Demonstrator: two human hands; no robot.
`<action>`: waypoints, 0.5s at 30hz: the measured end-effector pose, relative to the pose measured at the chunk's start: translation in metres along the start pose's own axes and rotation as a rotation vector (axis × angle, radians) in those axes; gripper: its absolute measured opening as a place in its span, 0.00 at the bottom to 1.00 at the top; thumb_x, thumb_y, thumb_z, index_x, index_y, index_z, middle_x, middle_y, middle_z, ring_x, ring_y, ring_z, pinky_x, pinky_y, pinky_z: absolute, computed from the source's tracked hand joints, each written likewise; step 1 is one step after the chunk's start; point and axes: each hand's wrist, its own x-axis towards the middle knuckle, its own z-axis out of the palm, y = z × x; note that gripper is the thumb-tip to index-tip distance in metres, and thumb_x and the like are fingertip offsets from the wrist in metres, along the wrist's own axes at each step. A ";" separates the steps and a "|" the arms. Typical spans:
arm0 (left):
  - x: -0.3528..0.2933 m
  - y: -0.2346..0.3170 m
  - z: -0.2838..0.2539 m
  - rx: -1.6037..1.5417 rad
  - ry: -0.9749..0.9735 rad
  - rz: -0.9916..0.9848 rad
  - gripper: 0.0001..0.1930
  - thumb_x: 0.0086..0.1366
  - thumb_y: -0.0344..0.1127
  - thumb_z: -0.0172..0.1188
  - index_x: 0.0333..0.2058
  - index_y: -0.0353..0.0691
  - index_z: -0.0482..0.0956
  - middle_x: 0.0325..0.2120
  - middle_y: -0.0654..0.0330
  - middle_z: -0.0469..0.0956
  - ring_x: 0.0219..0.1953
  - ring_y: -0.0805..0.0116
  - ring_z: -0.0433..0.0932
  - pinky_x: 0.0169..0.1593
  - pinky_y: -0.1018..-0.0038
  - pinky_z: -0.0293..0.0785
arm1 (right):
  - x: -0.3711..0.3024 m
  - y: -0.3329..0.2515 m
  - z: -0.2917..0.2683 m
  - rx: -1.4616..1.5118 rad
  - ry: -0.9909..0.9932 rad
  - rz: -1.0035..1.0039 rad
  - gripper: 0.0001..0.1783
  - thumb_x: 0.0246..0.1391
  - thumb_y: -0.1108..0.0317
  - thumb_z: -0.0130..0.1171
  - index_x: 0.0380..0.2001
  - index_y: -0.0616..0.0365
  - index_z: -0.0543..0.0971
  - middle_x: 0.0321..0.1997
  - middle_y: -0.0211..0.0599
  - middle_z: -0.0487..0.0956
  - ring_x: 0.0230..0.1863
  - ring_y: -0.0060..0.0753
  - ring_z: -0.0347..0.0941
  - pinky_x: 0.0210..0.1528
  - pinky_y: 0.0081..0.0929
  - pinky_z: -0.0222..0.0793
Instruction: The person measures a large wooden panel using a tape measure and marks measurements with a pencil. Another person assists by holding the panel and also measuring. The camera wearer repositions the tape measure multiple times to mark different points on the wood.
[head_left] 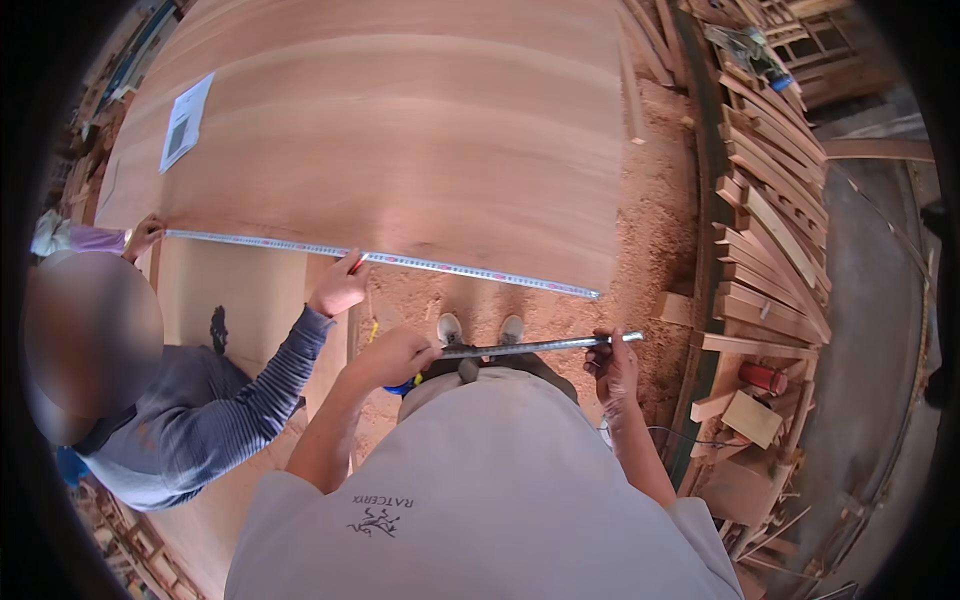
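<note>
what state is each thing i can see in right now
plywood sheet, lying flat
tape on the sheet, drawn out along the near edge
second tape, drawn out between the hands
left hand, closed on second tape
right hand, gripping second tape
paper, on the sheet
wooden strips, piled
</note>
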 end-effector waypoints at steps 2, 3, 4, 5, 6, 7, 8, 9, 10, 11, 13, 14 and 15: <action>-0.006 0.002 -0.007 0.023 0.015 -0.028 0.19 0.69 0.44 0.55 0.28 0.34 0.83 0.23 0.50 0.81 0.28 0.55 0.82 0.36 0.64 0.75 | 0.002 0.007 -0.013 0.039 0.024 0.015 0.26 0.64 0.45 0.57 0.42 0.61 0.79 0.29 0.35 0.81 0.25 0.25 0.75 0.27 0.23 0.73; -0.006 0.002 -0.009 0.007 0.036 -0.032 0.18 0.68 0.43 0.55 0.28 0.33 0.83 0.23 0.50 0.82 0.28 0.56 0.82 0.35 0.63 0.75 | 0.003 0.007 -0.019 0.063 0.037 0.011 0.26 0.64 0.45 0.57 0.42 0.61 0.79 0.30 0.36 0.81 0.25 0.25 0.75 0.27 0.23 0.73; -0.010 0.001 -0.011 -0.005 0.059 -0.048 0.18 0.68 0.43 0.56 0.29 0.33 0.83 0.23 0.50 0.82 0.27 0.56 0.83 0.35 0.63 0.76 | 0.004 0.011 -0.023 0.091 0.042 0.018 0.26 0.64 0.45 0.57 0.42 0.61 0.78 0.30 0.37 0.82 0.25 0.26 0.75 0.26 0.23 0.73; -0.011 -0.002 -0.012 -0.002 0.042 -0.075 0.17 0.68 0.42 0.56 0.30 0.34 0.83 0.22 0.52 0.82 0.28 0.58 0.83 0.35 0.65 0.76 | 0.008 0.015 -0.030 0.109 0.082 0.030 0.26 0.64 0.45 0.56 0.42 0.61 0.78 0.30 0.39 0.82 0.24 0.27 0.75 0.25 0.23 0.72; -0.010 -0.002 -0.011 -0.002 0.040 -0.065 0.17 0.68 0.43 0.56 0.29 0.34 0.83 0.22 0.52 0.82 0.28 0.58 0.83 0.35 0.65 0.75 | 0.011 0.015 -0.036 0.100 0.118 0.018 0.26 0.64 0.45 0.56 0.41 0.61 0.78 0.30 0.40 0.82 0.24 0.27 0.75 0.25 0.24 0.72; -0.011 -0.004 -0.011 -0.001 0.038 -0.061 0.17 0.68 0.43 0.56 0.29 0.35 0.83 0.22 0.53 0.82 0.27 0.58 0.83 0.34 0.65 0.75 | 0.014 0.019 -0.040 0.091 0.151 0.010 0.25 0.65 0.45 0.56 0.41 0.61 0.78 0.30 0.40 0.82 0.23 0.27 0.75 0.24 0.24 0.72; -0.012 -0.005 -0.012 0.000 0.036 -0.058 0.17 0.68 0.43 0.56 0.29 0.35 0.83 0.22 0.53 0.82 0.27 0.58 0.83 0.34 0.65 0.75 | 0.017 0.021 -0.043 0.082 0.184 0.003 0.25 0.65 0.45 0.55 0.41 0.61 0.78 0.30 0.41 0.83 0.23 0.28 0.75 0.23 0.24 0.72; -0.012 -0.003 -0.013 0.011 0.045 -0.033 0.18 0.69 0.43 0.56 0.28 0.34 0.83 0.21 0.52 0.81 0.26 0.58 0.82 0.34 0.65 0.75 | 0.021 0.022 -0.048 0.075 0.182 -0.018 0.25 0.65 0.44 0.55 0.40 0.59 0.78 0.30 0.38 0.83 0.24 0.28 0.74 0.22 0.25 0.70; -0.013 0.000 -0.013 0.022 0.050 -0.015 0.18 0.69 0.43 0.56 0.27 0.33 0.83 0.21 0.52 0.81 0.26 0.57 0.81 0.33 0.65 0.74 | 0.026 0.026 -0.054 0.081 0.206 -0.039 0.23 0.65 0.46 0.55 0.40 0.58 0.78 0.30 0.38 0.83 0.24 0.28 0.74 0.22 0.24 0.71; -0.015 0.000 -0.011 0.033 0.053 0.001 0.19 0.69 0.43 0.56 0.27 0.32 0.82 0.21 0.51 0.80 0.25 0.57 0.80 0.32 0.65 0.74 | 0.030 0.028 -0.060 0.091 0.234 -0.046 0.23 0.65 0.46 0.55 0.39 0.58 0.78 0.30 0.38 0.83 0.24 0.27 0.74 0.22 0.24 0.70; -0.021 -0.001 -0.008 -0.028 0.060 0.007 0.19 0.69 0.42 0.56 0.27 0.32 0.82 0.21 0.51 0.80 0.25 0.57 0.80 0.32 0.66 0.74 | 0.036 0.028 -0.068 0.092 0.316 -0.035 0.21 0.66 0.47 0.55 0.37 0.56 0.79 0.30 0.36 0.83 0.24 0.26 0.74 0.22 0.23 0.70; -0.023 -0.003 -0.008 -0.060 0.067 0.012 0.19 0.69 0.42 0.56 0.27 0.32 0.82 0.21 0.51 0.80 0.25 0.57 0.80 0.32 0.66 0.74 | 0.039 0.028 -0.071 0.135 0.321 -0.033 0.20 0.65 0.48 0.55 0.37 0.56 0.79 0.29 0.35 0.82 0.24 0.25 0.74 0.23 0.23 0.71; -0.025 -0.007 -0.008 -0.061 0.052 0.041 0.18 0.69 0.42 0.56 0.27 0.32 0.82 0.21 0.51 0.80 0.24 0.59 0.80 0.32 0.66 0.74 | 0.040 0.028 -0.073 0.134 0.340 -0.031 0.20 0.65 0.48 0.56 0.37 0.55 0.79 0.29 0.35 0.82 0.24 0.25 0.74 0.23 0.23 0.71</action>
